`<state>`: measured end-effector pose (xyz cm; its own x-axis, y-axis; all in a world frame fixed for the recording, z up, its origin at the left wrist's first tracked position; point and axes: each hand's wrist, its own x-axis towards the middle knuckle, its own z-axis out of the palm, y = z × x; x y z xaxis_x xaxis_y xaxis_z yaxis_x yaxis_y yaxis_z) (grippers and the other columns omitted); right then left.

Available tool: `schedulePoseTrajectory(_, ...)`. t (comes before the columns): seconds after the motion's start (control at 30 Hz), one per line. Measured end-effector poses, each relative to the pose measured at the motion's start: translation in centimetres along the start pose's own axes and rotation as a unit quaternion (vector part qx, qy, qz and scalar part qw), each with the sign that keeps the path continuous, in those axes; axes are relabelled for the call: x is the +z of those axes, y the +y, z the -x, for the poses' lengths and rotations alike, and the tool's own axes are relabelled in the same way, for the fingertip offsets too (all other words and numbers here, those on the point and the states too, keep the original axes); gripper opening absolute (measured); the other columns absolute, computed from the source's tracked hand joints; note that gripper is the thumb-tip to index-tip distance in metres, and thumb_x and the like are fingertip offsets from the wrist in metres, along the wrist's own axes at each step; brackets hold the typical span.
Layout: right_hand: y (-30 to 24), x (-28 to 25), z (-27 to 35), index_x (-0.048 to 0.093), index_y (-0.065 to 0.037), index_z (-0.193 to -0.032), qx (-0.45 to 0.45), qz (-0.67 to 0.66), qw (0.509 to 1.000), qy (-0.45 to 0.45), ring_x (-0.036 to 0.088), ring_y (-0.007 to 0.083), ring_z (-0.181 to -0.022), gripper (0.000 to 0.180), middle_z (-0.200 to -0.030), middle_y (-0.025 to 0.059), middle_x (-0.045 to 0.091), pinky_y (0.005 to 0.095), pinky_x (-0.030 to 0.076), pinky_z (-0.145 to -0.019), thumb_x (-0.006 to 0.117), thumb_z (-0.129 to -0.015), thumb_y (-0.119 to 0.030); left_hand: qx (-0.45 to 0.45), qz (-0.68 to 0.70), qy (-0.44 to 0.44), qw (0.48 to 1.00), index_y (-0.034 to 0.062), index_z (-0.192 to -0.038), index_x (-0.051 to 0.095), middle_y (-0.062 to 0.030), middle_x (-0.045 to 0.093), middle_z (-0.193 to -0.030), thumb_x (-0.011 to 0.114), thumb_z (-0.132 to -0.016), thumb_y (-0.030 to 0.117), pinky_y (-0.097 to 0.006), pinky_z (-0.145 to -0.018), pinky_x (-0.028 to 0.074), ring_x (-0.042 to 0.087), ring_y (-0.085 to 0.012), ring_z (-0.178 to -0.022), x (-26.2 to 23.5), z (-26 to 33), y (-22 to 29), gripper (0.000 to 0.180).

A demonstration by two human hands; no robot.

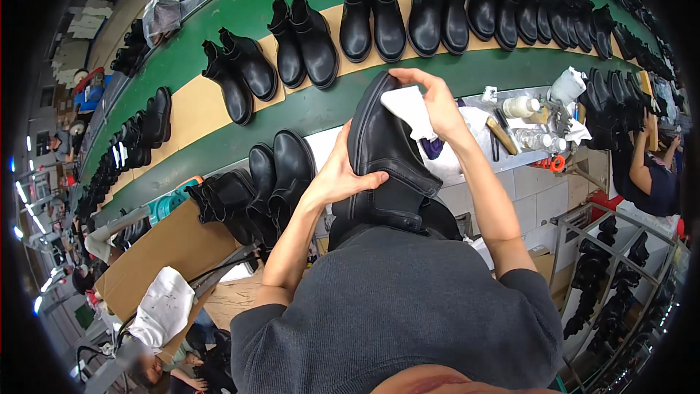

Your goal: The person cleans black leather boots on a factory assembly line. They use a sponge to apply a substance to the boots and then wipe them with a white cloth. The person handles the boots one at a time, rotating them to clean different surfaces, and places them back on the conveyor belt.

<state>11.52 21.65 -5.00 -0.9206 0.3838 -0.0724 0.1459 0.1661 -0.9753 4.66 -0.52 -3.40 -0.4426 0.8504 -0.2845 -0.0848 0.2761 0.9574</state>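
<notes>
A black leather ankle boot (372,135) is held up in front of my chest, its toe tilted away from me and its sole edge facing left. My left hand (341,175) grips the boot from the left, the thumb lying across the upper. A white cloth (410,111) is in my right hand (440,108), resting against the boot near the toe. The fingertips of that hand reach the toe's far end. Under the boot more black material shows, and I cannot make out what it is. Left of my left hand stands a pair of black boots (292,164).
Pairs of black boots (355,22) line a green conveyor (244,0) ahead. A bench at right holds plastic bottles (520,107) and a wooden-handled brush (502,136). A cardboard box (171,252) and a white rag (162,306) lie at left; a metal rack (594,248) stands right. Another person (652,175) works at far right.
</notes>
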Motion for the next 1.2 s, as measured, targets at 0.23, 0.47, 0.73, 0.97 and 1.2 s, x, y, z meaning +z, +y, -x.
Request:
schedulePoseTrajectory(0.23,-1.2,2.8,2.1,0.044,0.006,-0.132,-0.048,0.171,0.982,0.06,0.053,0.0433,-0.113,0.069,-0.13,0.0288,0.047,0.0395,0.043,-0.098,0.069,-0.068,-0.007,-0.012,-0.035,0.009,0.999,-0.0067,-0.144,0.019,-0.0233,0.033,-0.14,0.084,-0.061,0.019,-0.037,-0.111,0.03,0.038,-0.0306,-0.131,0.5,0.0,-0.8,0.109)
schedulePoseTrajectory(0.47,-0.5,2.6,1.7,0.062,0.003,-0.112,0.016,-0.06,0.992,0.107,0.065,0.0187,-0.083,0.041,-0.109,0.0148,0.063,0.0235,0.05,-0.074,0.06,-0.071,0.009,0.011,0.022,-0.011,1.0,-0.0038,-0.144,0.021,-0.0176,0.042,-0.134,0.084,-0.063,0.016,-0.035,-0.109,0.032,0.042,-0.025,-0.126,-0.1,-0.4,-0.8,0.104)
schedulePoseTrajectory(0.73,1.5,0.8,-0.9,0.063,0.003,-0.111,0.031,-0.159,0.985,0.058,0.064,0.0121,-0.087,0.032,-0.115,0.0094,0.06,0.0222,0.051,-0.073,0.066,-0.079,0.004,-0.039,0.088,-0.044,0.994,0.0012,-0.143,0.027,-0.0115,0.045,-0.132,0.085,-0.066,0.015,-0.034,-0.107,0.034,0.043,-0.0201,-0.124,-1.3,-0.5,-2.2,0.098)
schedulePoseTrajectory(0.97,-0.1,3.3,-1.0,0.064,-0.003,-0.109,-0.08,0.089,0.979,0.166,0.065,0.0304,-0.095,0.044,-0.103,0.0163,0.065,0.0354,0.051,-0.079,0.075,-0.067,-0.005,-0.054,0.177,-0.016,0.983,-0.0003,-0.132,0.041,-0.01,0.059,-0.117,0.082,-0.07,0.005,-0.032,-0.092,0.049,0.059,-0.0191,-0.107,-1.7,-0.2,-2.7,0.075)
schedulePoseTrajectory(1.2,6.1,-4.0,0.5,0.066,-0.001,-0.111,-0.051,-0.035,0.984,0.164,0.061,0.0098,-0.089,0.031,-0.098,0.0039,0.068,0.0232,0.047,-0.08,0.063,-0.08,-0.005,0.042,0.515,0.052,0.855,-0.0006,-0.137,0.04,-0.0204,0.058,-0.122,0.058,-0.091,0.017,-0.033,-0.078,0.055,0.065,-0.023,-0.092,-1.1,1.8,-4.5,0.052)
